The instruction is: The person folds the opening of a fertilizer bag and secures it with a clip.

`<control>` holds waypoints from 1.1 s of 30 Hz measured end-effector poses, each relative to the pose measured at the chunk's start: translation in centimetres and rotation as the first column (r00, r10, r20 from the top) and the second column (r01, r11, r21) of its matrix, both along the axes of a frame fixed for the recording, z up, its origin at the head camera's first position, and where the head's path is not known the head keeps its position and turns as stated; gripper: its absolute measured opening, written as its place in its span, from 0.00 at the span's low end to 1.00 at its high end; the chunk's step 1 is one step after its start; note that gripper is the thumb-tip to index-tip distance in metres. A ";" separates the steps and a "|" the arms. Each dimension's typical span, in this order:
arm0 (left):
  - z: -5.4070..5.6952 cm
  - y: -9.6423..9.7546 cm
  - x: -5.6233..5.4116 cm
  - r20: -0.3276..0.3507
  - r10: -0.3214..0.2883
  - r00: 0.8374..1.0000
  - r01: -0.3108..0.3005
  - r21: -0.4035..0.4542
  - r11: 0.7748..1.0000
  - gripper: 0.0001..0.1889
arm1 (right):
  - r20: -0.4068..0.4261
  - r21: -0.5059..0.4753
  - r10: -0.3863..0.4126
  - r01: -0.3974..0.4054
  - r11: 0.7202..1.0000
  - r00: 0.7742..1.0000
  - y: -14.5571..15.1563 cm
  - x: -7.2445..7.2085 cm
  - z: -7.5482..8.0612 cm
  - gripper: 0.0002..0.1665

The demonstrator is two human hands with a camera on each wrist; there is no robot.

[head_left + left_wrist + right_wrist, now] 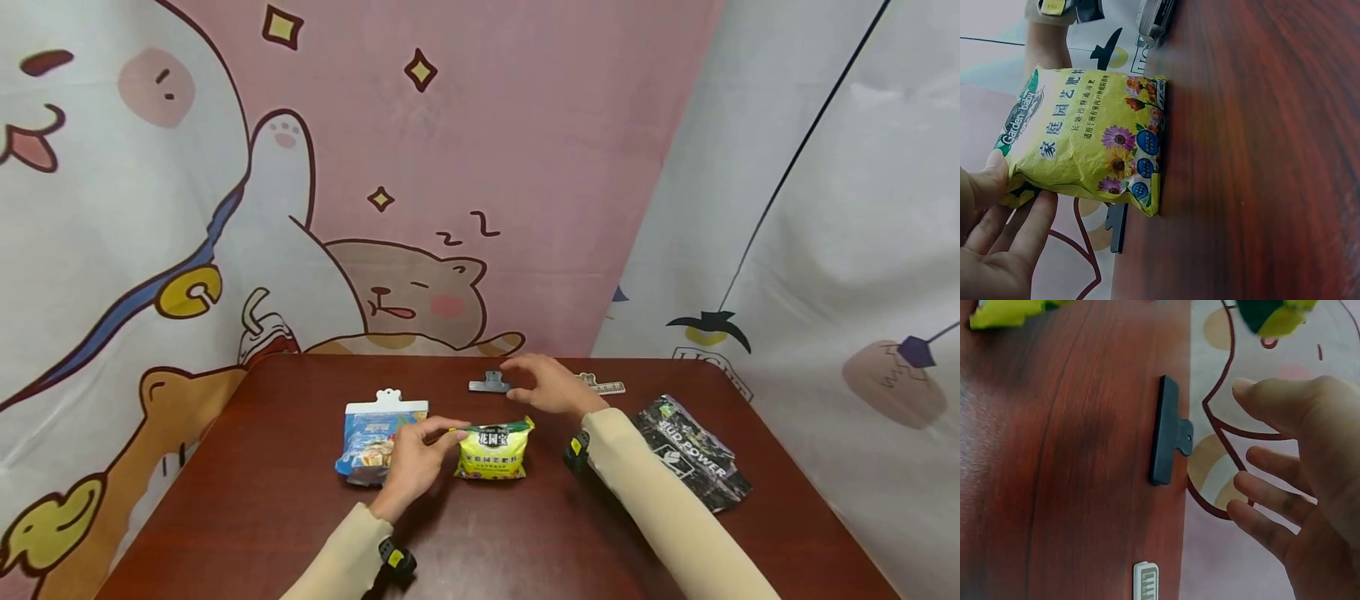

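Note:
My left hand [420,454] pinches the upper left corner of a yellow fertilizer bag [491,458] between thumb and fingers. The bag stands upright on the table, its green top edge uppermost; the left wrist view shows its printed flowers. My right hand [551,385] is off the bag, fingers spread and bent with nothing between them. Beside its fingertips, toward the back of the table, lies a dark binder clip [1165,434] with a tabbed handle. A light clip with a keyboard-like pattern [606,387] lies behind the right wrist.
To the left, a blue packet [367,442] carries a white clip [386,403] along its top. On the right lies a black bag [697,458] with white lettering. The brown table [285,542] ends at a printed cloth backdrop [540,167].

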State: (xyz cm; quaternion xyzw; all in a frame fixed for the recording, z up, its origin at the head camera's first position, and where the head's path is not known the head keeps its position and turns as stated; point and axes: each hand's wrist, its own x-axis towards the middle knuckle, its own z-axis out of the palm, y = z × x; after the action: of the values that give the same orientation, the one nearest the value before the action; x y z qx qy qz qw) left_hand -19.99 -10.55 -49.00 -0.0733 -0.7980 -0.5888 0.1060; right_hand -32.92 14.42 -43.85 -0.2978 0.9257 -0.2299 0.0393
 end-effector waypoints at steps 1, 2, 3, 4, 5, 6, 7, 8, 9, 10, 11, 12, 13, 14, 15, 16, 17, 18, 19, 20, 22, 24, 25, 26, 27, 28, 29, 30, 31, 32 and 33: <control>0.0 0.0 0.0 -0.002 -0.002 1.000 0.002 -0.002 1.000 0.06 | -0.005 0.018 0.007 -0.007 1.000 1.000 -0.2 -0.3 -0.1 0.31; 0.0 0.0 -0.1 -0.007 -0.005 1.000 0.005 0.001 1.000 0.05 | -0.014 0.031 0.017 -0.016 0.999 1.000 -0.3 -0.6 -0.1 0.31; 0.0 0.0 -0.1 -0.010 -0.007 1.000 0.007 0.001 1.000 0.05 | -0.025 0.045 0.028 -0.027 0.999 0.999 -0.6 -1.0 -0.2 0.32; 0.0 0.0 -0.1 -0.014 -0.008 1.000 0.009 0.002 1.000 0.05 | -0.034 0.058 0.040 -0.038 0.998 0.999 -0.8 -1.3 -0.3 0.32; 0.0 0.0 -0.2 -0.017 -0.012 1.000 0.012 0.002 1.000 0.05 | -0.042 0.069 0.049 -0.046 0.997 0.998 -1.0 -1.7 -0.5 0.32; 0.0 0.0 -0.2 -0.018 -0.013 1.000 0.014 0.002 1.000 0.06 | -0.044 0.082 0.055 -0.052 0.995 0.998 -1.3 -2.0 -0.6 0.33; 0.0 0.0 -0.2 -0.020 -0.015 1.000 0.015 0.003 1.000 0.06 | -0.048 0.094 0.064 -0.059 0.994 0.997 -1.5 -2.3 -0.7 0.33; 0.0 0.0 -0.2 -0.023 -0.017 1.000 0.017 0.004 1.000 0.06 | -0.055 0.108 0.077 -0.071 0.992 0.995 -1.7 -2.6 -1.0 0.33; -0.1 0.0 -0.2 -0.023 -0.017 1.000 0.017 0.002 1.000 0.06 | -0.057 0.125 0.085 -0.077 0.989 0.995 -1.8 -2.9 -1.2 0.34; -0.1 0.0 -0.2 -0.024 -0.017 1.000 0.017 0.002 1.000 0.06 | -0.052 0.139 0.090 -0.082 0.987 0.995 -1.9 -3.2 -1.4 0.35; -0.1 0.0 -0.2 -0.026 -0.019 0.999 0.019 0.002 1.000 0.06 | -0.041 0.148 0.090 -0.083 0.986 0.995 -2.0 -3.4 -1.7 0.36; -0.1 0.0 -0.3 -0.028 -0.020 0.999 0.021 0.003 1.000 0.06 | -0.029 0.156 0.088 -0.083 0.984 0.996 -2.1 -3.7 -1.9 0.36; -0.2 0.0 -0.3 -0.029 -0.023 0.999 0.023 0.003 1.000 0.06 | -0.014 0.159 0.083 -0.080 0.984 0.996 -2.1 -3.9 -2.1 0.37; -0.2 0.0 -0.3 -0.030 -0.025 0.999 0.025 0.004 1.000 0.06 | 0.000 0.160 0.078 -0.077 0.984 0.997 -2.2 -4.1 -2.3 0.38; -0.2 0.0 -0.3 -0.030 -0.027 0.999 0.027 0.004 1.000 0.06 | 0.018 0.157 0.069 -0.071 0.985 0.997 -2.2 -4.3 -2.4 0.38; -0.2 0.0 -0.3 -0.031 -0.029 0.999 0.029 0.002 1.000 0.05 | 0.033 0.153 0.061 -0.066 0.986 0.998 -2.2 -4.5 -2.5 0.39; -0.2 0.0 -0.2 -0.029 -0.031 0.999 0.031 0.001 1.000 0.05 | 0.044 0.151 0.058 -0.064 0.987 0.997 -2.2 -4.6 -2.6 0.39; -0.2 0.0 -0.2 -0.028 -0.030 0.999 0.030 -0.003 1.000 0.05 | 0.050 0.152 0.054 -0.062 0.986 0.997 -2.2 -4.8 -2.8 0.39; -0.2 0.0 -0.2 -0.028 -0.030 0.999 0.029 -0.005 1.000 0.05 | 0.052 0.157 0.054 -0.062 0.986 0.997 -2.3 -5.0 -2.9 0.39; -0.2 0.0 -0.2 -0.027 -0.028 0.999 0.028 -0.005 1.000 0.05 | 0.053 0.164 0.054 -0.062 0.985 0.997 -2.3 -5.2 -2.9 0.39; -0.2 -0.1 -0.2 -0.027 -0.027 0.999 0.027 -0.011 1.000 0.06 | 0.053 0.173 0.055 -0.064 0.983 0.997 -2.4 -5.4 -3.1 0.40; -0.2 -0.2 -0.2 -0.029 -0.024 0.999 0.024 -0.016 1.000 0.06 | 0.051 0.179 0.061 -0.069 0.981 0.997 -2.6 -5.7 -3.3 0.39; -0.2 -0.2 -0.2 -0.029 -0.023 0.999 0.023 -0.017 1.000 0.06 | 0.051 0.184 0.064 -0.073 0.980 0.997 -2.7 -5.8 -3.4 0.39; -0.2 -0.2 -0.2 -0.029 -0.022 0.999 0.022 -0.017 1.000 0.06 | 0.052 0.188 0.065 -0.073 0.979 0.997 -2.7 -5.9 -3.4 0.39; -0.2 -0.2 -0.2 -0.028 -0.021 0.999 0.021 -0.018 1.000 0.06 | 0.053 0.193 0.064 -0.073 0.978 0.997 -2.8 -5.9 -3.6 0.38; -0.2 -0.2 -0.2 -0.027 -0.019 0.999 0.019 -0.018 1.000 0.06 | 0.053 0.201 0.062 -0.071 0.977 0.997 -2.9 -6.0 -3.6 0.38; -0.2 -0.2 -0.2 -0.027 -0.018 0.999 0.018 -0.016 1.000 0.06 | 0.049 0.209 0.061 -0.070 0.975 0.997 -3.0 -6.0 -3.7 0.37; -0.1 -0.1 -0.2 -0.027 -0.017 0.999 0.017 -0.011 1.000 0.06 | 0.044 0.217 0.058 -0.066 0.974 0.997 -3.1 -6.0 -3.8 0.36; -0.1 -0.1 -0.1 -0.027 -0.014 1.000 0.014 -0.004 1.000 0.06 | 0.037 0.224 0.053 -0.060 0.973 0.998 -3.2 -6.0 -3.9 0.35; -0.1 -0.1 -0.1 -0.029 -0.017 0.999 0.017 0.006 1.000 0.06 | 0.031 0.229 0.045 -0.051 0.972 0.998 -3.3 -6.1 -4.0 0.34; -0.1 0.0 -0.1 -0.031 -0.016 0.999 0.016 0.015 1.000 0.06 | 0.020 0.233 0.041 -0.044 0.972 0.999 -3.4 -6.1 -4.1 0.33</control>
State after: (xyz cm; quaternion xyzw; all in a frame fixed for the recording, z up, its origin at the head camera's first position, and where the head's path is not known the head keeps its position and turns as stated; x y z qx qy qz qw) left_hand -20.08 -10.59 -49.08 -0.0879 -0.7912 -0.5944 0.1142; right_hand -39.01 11.06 -47.94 -0.3092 0.9394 -0.1210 0.0857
